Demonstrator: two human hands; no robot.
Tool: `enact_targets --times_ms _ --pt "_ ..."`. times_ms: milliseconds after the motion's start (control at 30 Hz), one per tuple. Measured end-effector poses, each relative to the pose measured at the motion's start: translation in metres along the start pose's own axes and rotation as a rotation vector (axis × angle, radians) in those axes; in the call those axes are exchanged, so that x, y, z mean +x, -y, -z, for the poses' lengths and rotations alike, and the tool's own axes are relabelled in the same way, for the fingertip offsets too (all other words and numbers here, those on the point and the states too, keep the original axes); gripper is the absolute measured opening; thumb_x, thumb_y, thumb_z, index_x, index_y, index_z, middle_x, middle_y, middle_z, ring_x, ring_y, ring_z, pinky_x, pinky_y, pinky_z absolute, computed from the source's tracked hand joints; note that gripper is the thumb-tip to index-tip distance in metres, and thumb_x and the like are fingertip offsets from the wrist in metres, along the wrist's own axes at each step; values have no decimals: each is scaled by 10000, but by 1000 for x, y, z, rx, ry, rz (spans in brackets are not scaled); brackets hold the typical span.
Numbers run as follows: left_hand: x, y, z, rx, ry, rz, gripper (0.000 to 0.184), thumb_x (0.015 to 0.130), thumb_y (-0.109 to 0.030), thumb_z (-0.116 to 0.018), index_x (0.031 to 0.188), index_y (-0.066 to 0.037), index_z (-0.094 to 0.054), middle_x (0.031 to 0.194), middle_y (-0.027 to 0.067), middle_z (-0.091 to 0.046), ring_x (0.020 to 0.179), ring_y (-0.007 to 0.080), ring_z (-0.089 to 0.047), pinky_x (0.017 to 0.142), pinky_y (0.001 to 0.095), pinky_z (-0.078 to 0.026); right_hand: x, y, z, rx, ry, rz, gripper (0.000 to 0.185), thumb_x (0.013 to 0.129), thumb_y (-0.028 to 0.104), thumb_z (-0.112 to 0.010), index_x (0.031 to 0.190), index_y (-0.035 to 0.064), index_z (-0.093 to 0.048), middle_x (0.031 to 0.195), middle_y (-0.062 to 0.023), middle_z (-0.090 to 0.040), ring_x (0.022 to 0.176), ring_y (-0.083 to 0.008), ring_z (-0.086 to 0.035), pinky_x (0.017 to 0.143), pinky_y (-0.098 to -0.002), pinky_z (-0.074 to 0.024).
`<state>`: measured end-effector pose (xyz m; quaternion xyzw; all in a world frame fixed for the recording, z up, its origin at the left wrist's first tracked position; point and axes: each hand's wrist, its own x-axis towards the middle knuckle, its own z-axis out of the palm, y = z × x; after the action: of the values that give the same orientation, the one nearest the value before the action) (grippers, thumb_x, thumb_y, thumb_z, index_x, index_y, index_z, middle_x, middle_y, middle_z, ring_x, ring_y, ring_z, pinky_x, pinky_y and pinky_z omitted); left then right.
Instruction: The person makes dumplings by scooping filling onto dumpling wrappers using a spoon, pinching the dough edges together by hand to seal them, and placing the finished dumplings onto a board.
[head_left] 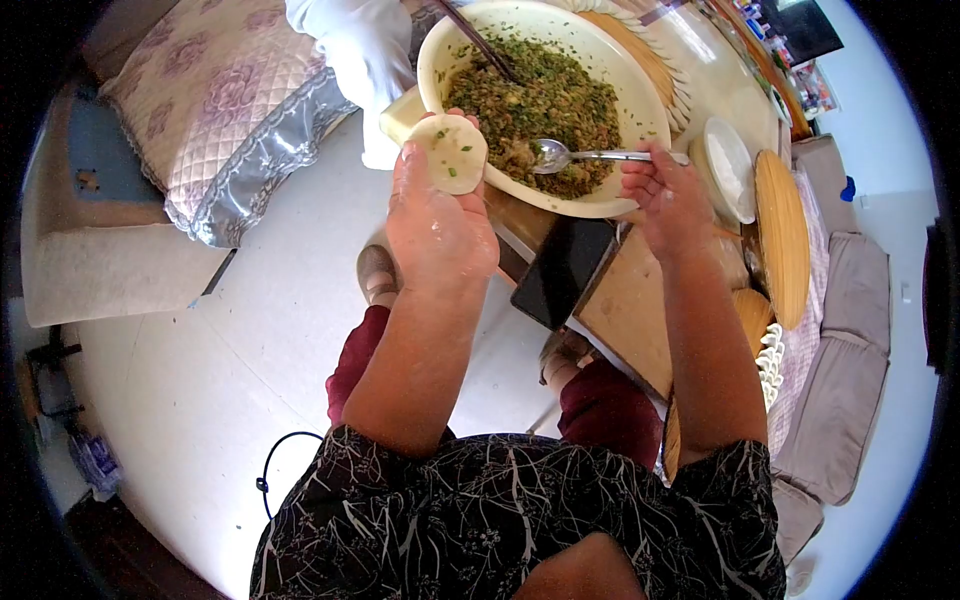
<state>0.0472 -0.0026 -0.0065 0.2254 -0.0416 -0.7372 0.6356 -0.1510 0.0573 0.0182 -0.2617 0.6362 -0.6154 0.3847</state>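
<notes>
A round dumpling wrapper (456,150) lies on my left hand (440,225), with the thumb over its edge and a few green bits on its face. My right hand (668,195) grips a metal spoon (610,155) by the handle. The spoon's bowl rests on the chopped green and brown filling (560,110) in a large cream basin (648,110). Dark chopsticks (480,38) stand slanted in the filling at the far left. My left hand is just outside the basin's near left rim.
A white bowl (728,170) with white powder stands right of the basin. Round wooden boards (785,240) lie farther right, and white dumplings (770,365) sit in a row nearby. A black flat object (567,272) is at the table's near edge. Someone in pale clothing (350,50) is at upper left.
</notes>
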Motion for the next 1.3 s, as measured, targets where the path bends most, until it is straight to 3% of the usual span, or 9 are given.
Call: enact_targets --times_ms 267,567,667,733,767,833,1000,1067,1300 --pt "-4 5 -8 25 8 56 354 944 -189 -273 1186 47 -378 1112 189 -503 1060 274 -495 935 375 -411 -3 8 12 187 -153 -115 216 878 212 -496 932 5 -530 742 -119 -609 618 -184 -587 566 -288 -503" --pt "-13 19 -11 9 75 142 324 939 -179 -317 1177 28 -391 1134 161 -488 1082 238 -474 969 367 -368 -38 38 -8 200 -88 125 245 883 219 -496 948 -11 -548 750 -138 -617 605 -180 -585 564 -300 -495" --pt "-17 22 -13 -60 129 167 333 945 -201 -308 1183 20 -382 1142 158 -480 1079 229 -470 970 367 -358 -61 36 -22 76 -35 288 253 880 221 -504 926 -20 -567 752 -128 -622 604 -189 -589 583 -315 -494" --pt "-16 23 -12 -55 127 166 346 949 -217 -296 1189 21 -372 1147 160 -476 1079 234 -469 971 366 -357 -79 31 -29 -356 10 522 196 859 168 -535 886 -18 -588 762 -115 -628 658 -213 -606 618 -318 -494" --pt "-16 23 -11 -51 127 167 360 952 -232 -284 1195 22 -362 1152 162 -471 1080 239 -467 972 365 -357 -85 29 -26 -356 12 522 196 859 168 -535 886 -18 -588 762 -115 -628 658 -213 -606 618 -318 -494" --pt "-16 23 -11 -62 114 189 375 955 -247 -263 1199 23 -356 1152 164 -470 1090 246 -459 975 364 -356 -91 25 -21 -805 233 1020 127 831 105 -559 858 -13 -598 788 -111 -636 717 -236 -615 668 -315 -488" --pt "-16 22 -12 -129 146 233 409 960 -276 -205 1204 16 -352 1154 171 -466 1115 261 -441 986 378 -348 -93 25 -19 -670 206 1036 111 849 89 -528 834 -5 -585 811 -126 -631 735 -246 -610 699 -334 -484" --pt "-20 16 -19 -128 113 256 420 959 -289 -185 1204 6 -356 1160 175 -464 1116 267 -441 991 397 -339 -93 26 -19 -282 63 773 168 884 135 -489 885 -15 -564 789 -146 -618 697 -232 -597 667 -343 -488" --pt "-17 19 -13 -173 168 332 436 957 -296 -166 1188 9 -375 1154 180 -468 1115 274 -442 984 400 -341 -85 35 -20 120 -6 428 216 907 168 -451 941 -29 -533 748 -155 -606 592 -189 -583 540 -293 -498"
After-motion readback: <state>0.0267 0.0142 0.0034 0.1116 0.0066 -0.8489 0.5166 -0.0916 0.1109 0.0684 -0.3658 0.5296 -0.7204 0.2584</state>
